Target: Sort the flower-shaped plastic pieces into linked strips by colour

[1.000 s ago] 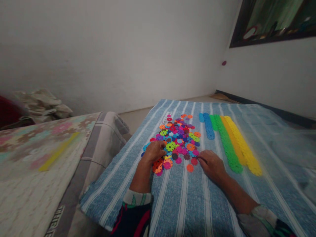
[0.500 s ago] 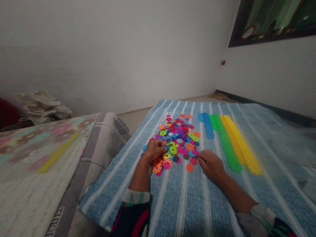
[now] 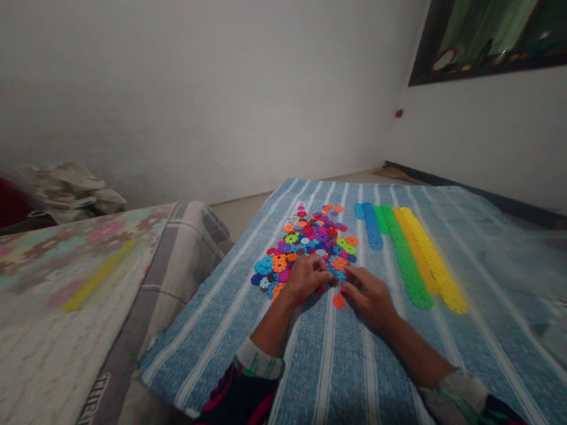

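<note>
A heap of small colourful flower-shaped plastic discs [image 3: 310,242] lies on a blue-and-white striped cloth [image 3: 345,354]. My left hand [image 3: 306,277] rests palm down on the near edge of the heap, fingers curled over discs. My right hand [image 3: 368,295] lies beside it, fingertips pinched at the discs near the left hand; what it holds is hidden. A single orange disc [image 3: 339,301] lies between the hands. To the right run sorted rows of discs: blue [image 3: 372,227], green [image 3: 405,260], orange-yellow and yellow [image 3: 436,268].
A quilt with a floral pattern [image 3: 57,295] and a grey striped edge lies to the left. A pile of crumpled cloth [image 3: 75,189] sits by the white wall. A dark-framed mirror [image 3: 487,38] hangs at upper right.
My left hand has slid right, from the heap's left edge to its near middle, uncovering discs on the left. My right hand has moved slightly left, so both hands nearly touch.
</note>
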`<state>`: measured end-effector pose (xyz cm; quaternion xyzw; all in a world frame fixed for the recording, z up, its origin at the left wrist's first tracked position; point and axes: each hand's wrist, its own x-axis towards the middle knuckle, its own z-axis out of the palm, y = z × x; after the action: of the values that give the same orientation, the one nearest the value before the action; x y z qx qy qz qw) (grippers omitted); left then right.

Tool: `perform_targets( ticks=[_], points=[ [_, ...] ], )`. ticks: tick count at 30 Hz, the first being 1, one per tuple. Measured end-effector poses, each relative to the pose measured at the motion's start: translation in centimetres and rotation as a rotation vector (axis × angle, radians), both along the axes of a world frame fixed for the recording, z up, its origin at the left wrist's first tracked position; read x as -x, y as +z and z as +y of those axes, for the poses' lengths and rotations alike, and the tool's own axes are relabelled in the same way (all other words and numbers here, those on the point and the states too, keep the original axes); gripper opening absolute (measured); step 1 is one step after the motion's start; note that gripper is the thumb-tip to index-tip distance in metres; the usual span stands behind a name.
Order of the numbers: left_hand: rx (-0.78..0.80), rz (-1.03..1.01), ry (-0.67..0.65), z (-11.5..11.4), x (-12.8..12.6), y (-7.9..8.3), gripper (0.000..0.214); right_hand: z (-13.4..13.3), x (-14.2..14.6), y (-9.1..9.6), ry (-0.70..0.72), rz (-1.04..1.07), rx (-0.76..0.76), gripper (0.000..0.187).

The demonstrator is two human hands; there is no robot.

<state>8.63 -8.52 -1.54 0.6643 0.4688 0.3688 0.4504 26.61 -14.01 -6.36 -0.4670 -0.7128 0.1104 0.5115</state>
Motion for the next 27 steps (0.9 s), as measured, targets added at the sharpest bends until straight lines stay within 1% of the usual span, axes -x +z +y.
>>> perform_targets(
  ticks=[2, 5, 9, 11, 14, 17, 20, 23, 26, 27],
  points=[
    [0.026, -0.025, -0.04, -0.7, -1.2, -0.3, 0.013, -0.1, 0.0, 0.2, 0.025, 0.091, 0.059, 0.027],
    [0.076, -0.112, -0.04, -1.2, -2.3, -0.7, 0.013, -0.2, -0.3, 0.4, 0.066, 0.21, 0.172, 0.024],
    [0.189, -0.243, -0.068, -1.5, -2.6, -1.2, 0.017, -0.1, -0.9, 0.4, 0.08, 0.382, 0.369, 0.025],
    [0.238, -0.29, -0.093, -1.6, -2.7, -1.4, 0.019, 0.0, -1.0, 0.4, 0.082, 0.453, 0.44, 0.027],
    [0.246, -0.297, -0.129, -1.8, -3.0, -1.8, 0.02, 0.0, -1.0, 0.4, 0.105, 0.524, 0.492, 0.031],
    [0.213, -0.247, -0.156, -1.7, -3.0, -1.9, 0.018, 0.0, -0.8, 0.5, 0.122, 0.546, 0.516, 0.035],
    [0.124, -0.111, -0.166, -0.9, -1.6, -1.3, 0.012, 0.1, -1.0, 0.6, 0.097, 0.546, 0.515, 0.034],
    [0.045, 0.061, -0.134, 0.5, 1.5, -0.2, 0.007, 0.3, -1.4, 0.6, -0.001, 0.532, 0.469, 0.03],
    [-0.045, 0.184, 0.019, 1.8, 4.6, 0.8, 0.008, 0.6, -1.6, 0.5, -0.068, 0.53, 0.444, 0.028],
    [-0.055, 0.248, 0.035, 2.1, 5.2, 1.0, 0.009, 0.6, -1.6, 0.4, -0.069, 0.537, 0.446, 0.027]
  ],
)
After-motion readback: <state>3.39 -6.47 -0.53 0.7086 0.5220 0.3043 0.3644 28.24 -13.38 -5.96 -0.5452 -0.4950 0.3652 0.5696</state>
